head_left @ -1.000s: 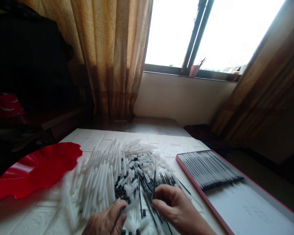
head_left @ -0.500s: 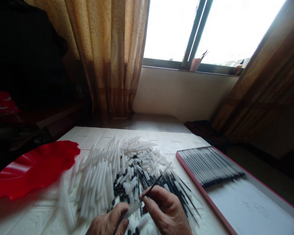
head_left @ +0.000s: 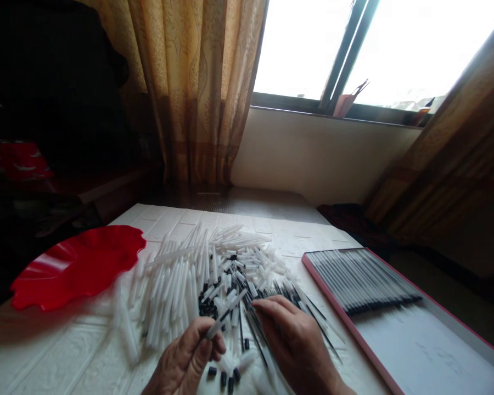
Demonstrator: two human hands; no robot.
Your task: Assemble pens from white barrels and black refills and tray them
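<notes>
In my left hand (head_left: pixel 187 351), thumb and fingers are closed on a translucent plastic pen tube (head_left: pixel 217 328), tilted up to the right; a dark thin rod shows along it. My right hand (head_left: pixel 292 337) hovers at the pile of thin black rods (head_left: pixel 255 323). Its fingers are stretched out side by side and nothing shows in them; the thumb is hidden. Between the hands lie several short black caps (head_left: pixel 230 379). Ahead of my left hand spread many long white tubes (head_left: pixel 170 296) and short translucent pieces (head_left: pixel 263 263).
A red wavy-rimmed tray (head_left: pixel 80 263) sits on the left of the white brick-patterned tabletop (head_left: pixel 86 351). At the right, a pink-edged shallow box (head_left: pixel 341 312) holds a row of assembled pen-like sticks (head_left: pixel 362 280). Behind are a curtain (head_left: pixel 197 99) and a window (head_left: pixel 304 49).
My right hand has let go of the dark rod, which now shows at the tube in my left hand, and moved right over the black rods. The view has shifted slightly.
</notes>
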